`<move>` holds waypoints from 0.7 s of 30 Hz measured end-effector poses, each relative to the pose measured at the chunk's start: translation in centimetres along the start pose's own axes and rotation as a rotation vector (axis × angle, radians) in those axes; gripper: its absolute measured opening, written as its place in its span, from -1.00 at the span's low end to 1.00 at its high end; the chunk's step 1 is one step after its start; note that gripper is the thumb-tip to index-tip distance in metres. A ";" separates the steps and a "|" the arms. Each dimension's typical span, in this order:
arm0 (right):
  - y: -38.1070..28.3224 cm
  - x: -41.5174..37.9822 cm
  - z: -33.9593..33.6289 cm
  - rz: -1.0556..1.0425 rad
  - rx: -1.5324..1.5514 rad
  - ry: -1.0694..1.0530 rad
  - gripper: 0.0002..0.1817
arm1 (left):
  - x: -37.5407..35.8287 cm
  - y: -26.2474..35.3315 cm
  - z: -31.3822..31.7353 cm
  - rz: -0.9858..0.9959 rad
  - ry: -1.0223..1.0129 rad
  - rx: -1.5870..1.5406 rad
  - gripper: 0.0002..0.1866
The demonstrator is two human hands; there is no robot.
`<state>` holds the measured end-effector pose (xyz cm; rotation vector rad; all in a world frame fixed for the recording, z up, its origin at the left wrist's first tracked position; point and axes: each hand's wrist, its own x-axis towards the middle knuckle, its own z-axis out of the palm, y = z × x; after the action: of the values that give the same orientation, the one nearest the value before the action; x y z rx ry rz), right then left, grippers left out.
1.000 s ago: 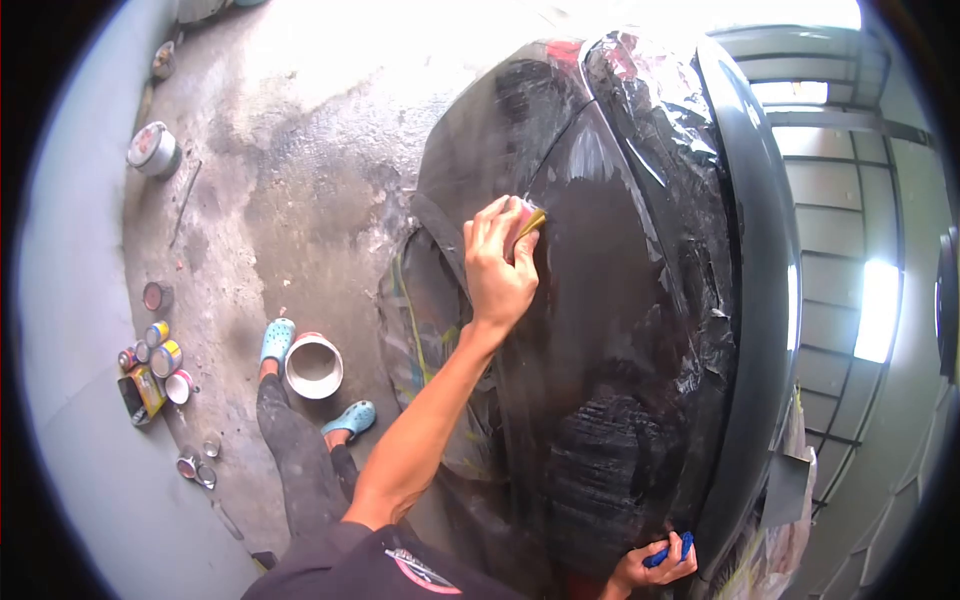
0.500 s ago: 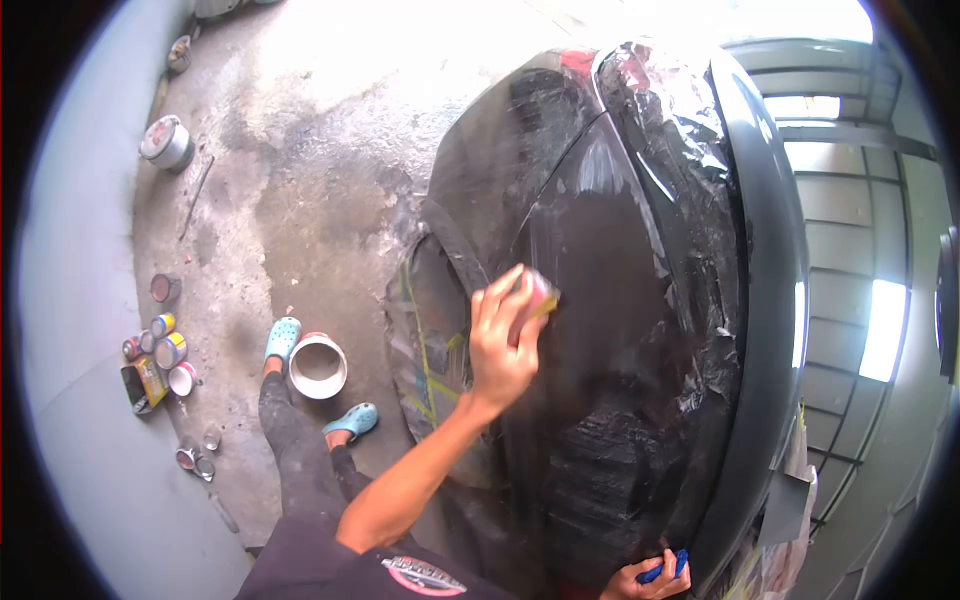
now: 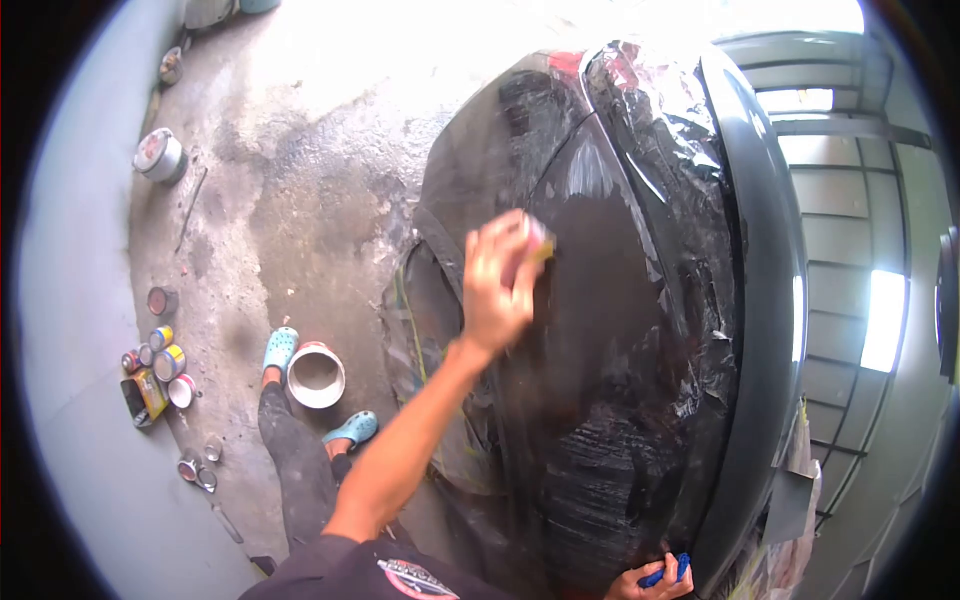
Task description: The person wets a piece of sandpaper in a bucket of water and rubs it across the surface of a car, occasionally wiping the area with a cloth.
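Note:
My left hand (image 3: 495, 290) is closed around a small pink-and-yellow block (image 3: 540, 238), blurred by motion. It is against the dark, matte body panel (image 3: 595, 260) of a car. Low on the right, my right hand (image 3: 648, 582) grips a bunched blue cloth (image 3: 665, 572) by the car's lower edge. Black plastic masking film (image 3: 615, 470) covers areas around the panel, and wet-looking streaks show on it. A pale patch (image 3: 590, 175) marks the panel's upper part.
A white bucket (image 3: 316, 376) stands on the concrete floor between my feet in blue clogs (image 3: 352, 428). Several paint cans (image 3: 170, 362) and a yellow-black container (image 3: 145, 398) sit along the left wall. A larger can (image 3: 160, 155) is farther up. Glossy dark bodywork (image 3: 765, 250) curves along the right.
My left hand has slid up the panel with the block, away from my body. My right hand stays nearly in place with the cloth. The view has shifted slightly.

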<state>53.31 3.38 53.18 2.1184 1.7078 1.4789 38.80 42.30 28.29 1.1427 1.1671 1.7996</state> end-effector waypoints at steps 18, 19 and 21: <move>-0.2 0.4 -0.2 0.005 0.009 0.007 -0.74 | -3.7 1.0 -1.3 0.004 -0.038 0.042 -0.63; -0.2 0.3 -0.4 0.008 0.009 -0.003 -0.75 | -4.9 1.6 -1.8 -0.032 -0.054 0.053 -0.62; -0.4 0.3 -0.5 0.017 0.001 -0.011 -0.75 | -3.8 1.4 -1.3 -0.047 -0.048 0.050 -0.62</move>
<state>52.64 3.48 53.43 2.1431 1.6914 1.4680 38.87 38.09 28.20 1.1708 1.2075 1.7069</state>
